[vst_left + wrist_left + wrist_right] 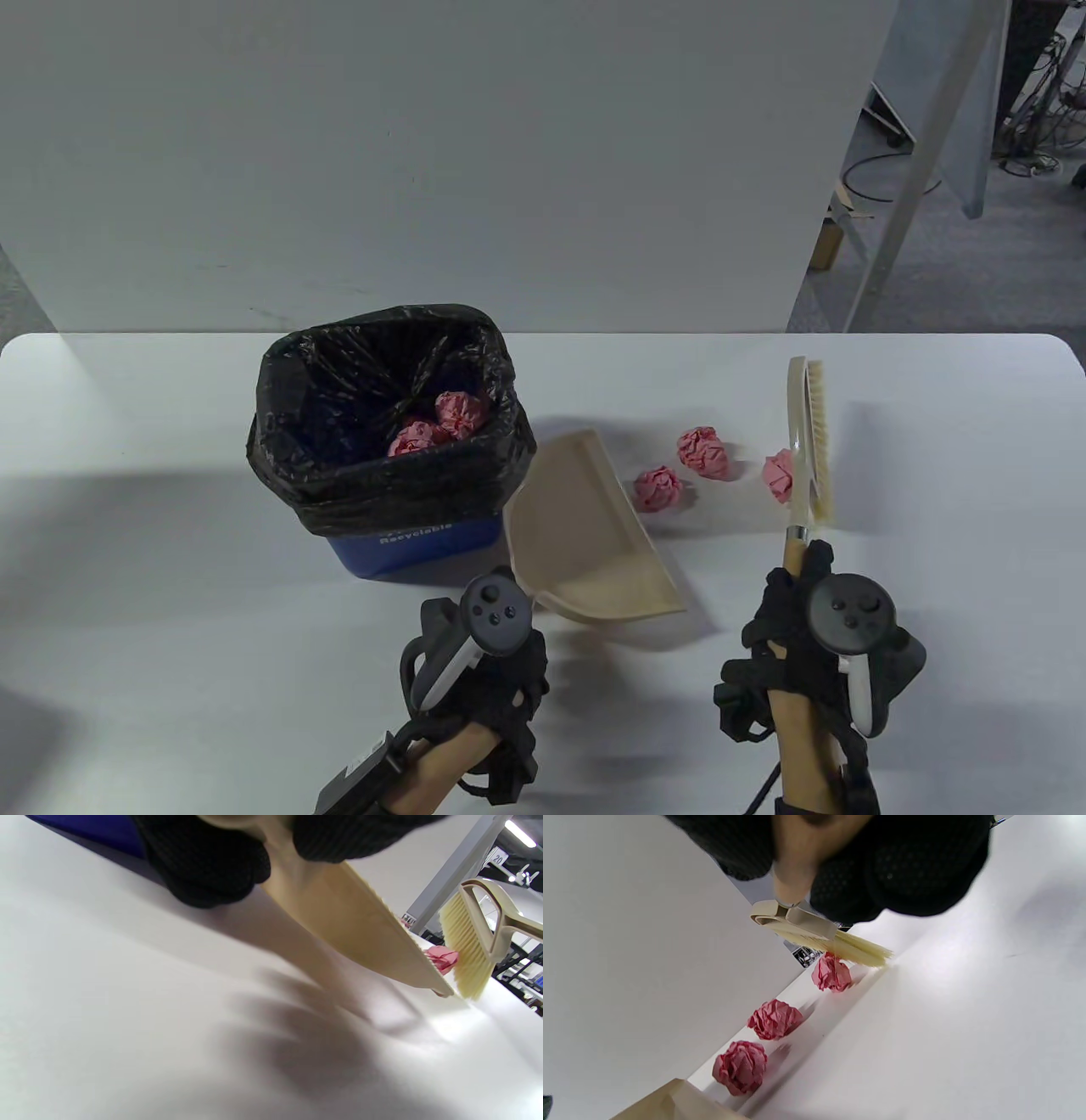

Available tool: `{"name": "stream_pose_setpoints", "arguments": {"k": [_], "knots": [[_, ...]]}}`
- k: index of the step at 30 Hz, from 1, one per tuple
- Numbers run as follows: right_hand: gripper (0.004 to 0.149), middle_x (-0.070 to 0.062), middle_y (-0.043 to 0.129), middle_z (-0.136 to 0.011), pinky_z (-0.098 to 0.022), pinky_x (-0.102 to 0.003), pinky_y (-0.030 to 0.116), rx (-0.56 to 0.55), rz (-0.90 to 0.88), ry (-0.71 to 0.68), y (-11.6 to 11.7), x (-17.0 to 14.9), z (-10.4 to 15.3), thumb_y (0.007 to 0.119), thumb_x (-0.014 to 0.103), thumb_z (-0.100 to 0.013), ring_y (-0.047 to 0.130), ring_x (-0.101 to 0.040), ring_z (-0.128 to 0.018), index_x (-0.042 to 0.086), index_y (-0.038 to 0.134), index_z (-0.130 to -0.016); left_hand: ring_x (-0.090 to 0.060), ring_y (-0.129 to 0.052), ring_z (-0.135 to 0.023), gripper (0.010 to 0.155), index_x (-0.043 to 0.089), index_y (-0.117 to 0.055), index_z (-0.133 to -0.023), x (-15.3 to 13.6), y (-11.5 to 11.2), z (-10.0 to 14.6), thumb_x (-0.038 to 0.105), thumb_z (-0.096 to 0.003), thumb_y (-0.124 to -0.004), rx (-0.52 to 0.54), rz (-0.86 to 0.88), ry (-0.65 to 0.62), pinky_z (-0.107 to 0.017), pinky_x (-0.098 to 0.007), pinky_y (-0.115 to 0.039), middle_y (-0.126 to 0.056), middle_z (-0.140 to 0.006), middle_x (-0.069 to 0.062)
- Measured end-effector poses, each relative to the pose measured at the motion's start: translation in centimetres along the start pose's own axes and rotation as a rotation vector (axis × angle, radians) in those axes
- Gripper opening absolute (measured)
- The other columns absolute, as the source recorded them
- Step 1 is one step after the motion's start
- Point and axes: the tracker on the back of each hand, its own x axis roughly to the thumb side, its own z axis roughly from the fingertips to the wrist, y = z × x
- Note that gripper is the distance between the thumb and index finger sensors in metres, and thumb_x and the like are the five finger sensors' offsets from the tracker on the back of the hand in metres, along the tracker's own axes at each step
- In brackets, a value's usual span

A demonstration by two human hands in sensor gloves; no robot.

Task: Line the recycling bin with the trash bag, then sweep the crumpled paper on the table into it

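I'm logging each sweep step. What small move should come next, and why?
Probably drag the brush left. The right hand holds it against the nearest paper ball; two more lie before the dustpan the left hand holds.

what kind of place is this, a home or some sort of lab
Probably a lab or workshop, not a home: a bare white table before a plain white backdrop board, with loose cables on the floor behind.
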Motion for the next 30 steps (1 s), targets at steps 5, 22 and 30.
{"name": "stream_pose_setpoints", "arguments": {"k": [5, 22, 30], "knots": [[0.060, -0.030, 0.065, -0.097, -0.039, -0.044, 0.086, 0.061, 0.074, -0.054, 0.9, 0.5, 0.0, 0.064, 0.027, -0.063, 0.088, -0.034, -0.060, 0.001, 0.041, -0.112, -0.034, -0.080, -0.085, 0.079, -0.002, -0.018, -0.113, -0.2, -0.7, -0.8, 0.029, -0.0599, -0.068, -0.025, -0.046, 0.016, -0.054, -0.038, -0.092, -0.039, -0.112, -0.030], [0.059, -0.027, 0.067, -0.097, -0.040, -0.043, 0.086, 0.397, 0.253, -0.370, 3.2, 4.1, 2.7, 0.063, 0.029, -0.063, 0.088, -0.032, -0.059, 0.004, 0.043, -0.113, -0.033, -0.081, -0.087, 0.078, 0.000, -0.019, -0.114, -0.6, -2.1, -2.3, 0.032, -0.0606, -0.066, -0.030, -0.071, 0.006, -0.056, -0.036, -0.093, -0.040, -0.113, -0.029], [0.059, -0.027, 0.068, -0.096, -0.038, -0.041, 0.087, 0.583, 0.037, -0.415, 3.4, 5.0, 3.8, 0.062, 0.030, -0.063, 0.090, -0.030, -0.057, 0.004, 0.043, -0.112, -0.033, -0.080, -0.087, 0.078, 0.000, -0.018, -0.114, -0.7, -2.0, -2.3, 0.032, -0.0607, -0.066, -0.046, -0.055, 0.008, -0.057, -0.037, -0.092, -0.039, -0.113, -0.029]]}}
